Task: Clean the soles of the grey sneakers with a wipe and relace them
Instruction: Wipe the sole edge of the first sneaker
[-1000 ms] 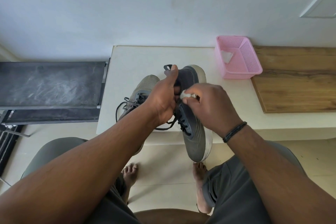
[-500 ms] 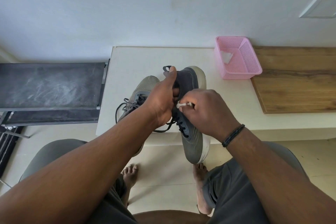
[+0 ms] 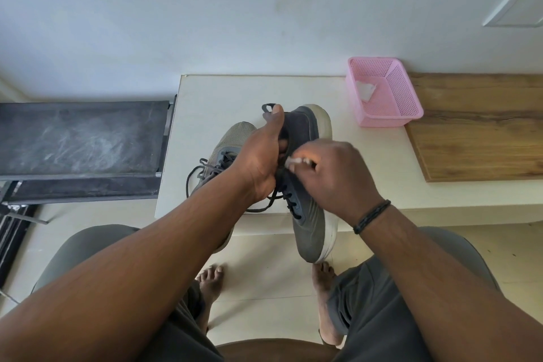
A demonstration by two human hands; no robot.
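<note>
1. Sneaker [image 3: 305, 200] is held up off the table, left hand [image 3: 261, 156] curled round its collar, thumb on the heel.
2. Right hand [image 3: 332, 176] pinches a small white wipe [image 3: 293, 160] right beside the left fingers, by the laces.
3. Second sneaker [image 3: 232, 141] sits just past the left hand on the white table [image 3: 220, 91].
4. Looks like the wiping step; next I'd guess turning the sole toward the wipe.
</note>
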